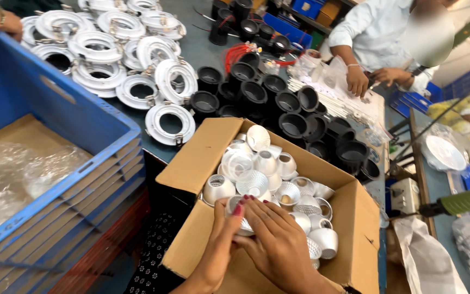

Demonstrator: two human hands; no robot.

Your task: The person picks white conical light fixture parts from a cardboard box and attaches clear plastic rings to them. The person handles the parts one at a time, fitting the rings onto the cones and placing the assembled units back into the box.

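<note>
Over the open cardboard box [202, 158] at the near edge of the worktop [202, 51], the person's two hands meet on one silver reflector cup [244, 224]. The left hand [221, 245] comes up from below with its fingers curled against the cup's left side, a red-painted nail showing at the top. The right hand [278, 239] lies across the cup from the right, fingers closed over its rim, so that most of the cup is hidden and only a ribbed sliver shows between the hands. The cup sits just above the heap of like reflector cups [270, 174] that fills the box, some mouth-up, some on their sides. Beyond the box, on the worktop, stands a cluster of black lamp housings [278, 106], and further left a spread of white round trim rings [137, 60], some overlapping. To the left of the box a blue plastic crate [72, 120] holds a sheet of cardboard and crumpled clear plastic film [12, 174]. At the far right of the worktop a co-worker in a pale shirt [376, 30] rests a hand [357, 81] among clear packets and white strips; another person's forearm shows at the top left corner, above the crate.
</note>
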